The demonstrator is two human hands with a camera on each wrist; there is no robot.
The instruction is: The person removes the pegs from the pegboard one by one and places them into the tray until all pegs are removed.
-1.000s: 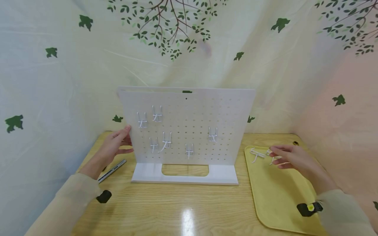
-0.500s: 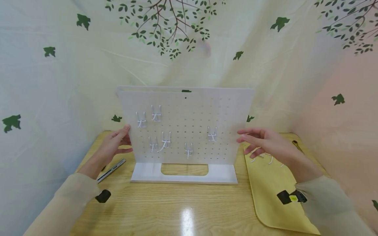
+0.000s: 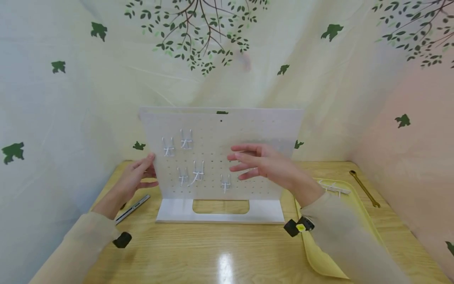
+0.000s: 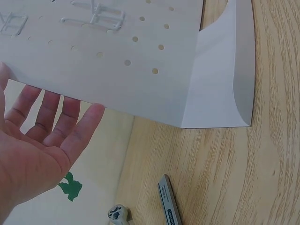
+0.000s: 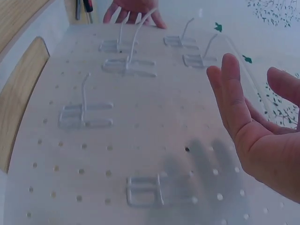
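A white pegboard (image 3: 241, 132) stands upright on its base, with several white wire hooks (image 3: 186, 142) fixed in its holes. My left hand (image 3: 136, 175) holds the board's left edge. In the left wrist view, the left fingers (image 4: 70, 115) reach behind that edge, and the thumb lies mostly out of frame at the left. My right hand (image 3: 269, 163) is in front of the board's right half, fingers spread and bent slightly, holding nothing. The right wrist view shows the right hand (image 5: 255, 131) apart from the board, casting a shadow near a hook (image 5: 157, 190).
A yellow tray (image 3: 320, 258) with loose white hooks (image 3: 335, 188) lies at the right, partly under my right forearm. Beyond it is a wrench (image 3: 365, 189). A grey bar-shaped tool (image 3: 133, 209) lies by my left forearm. A patterned curtain (image 3: 227, 88) hangs behind the table.
My right hand has left the hooks in the tray and moved left, past the board's right edge, to the front of the board. The left hand has stayed at the left edge.
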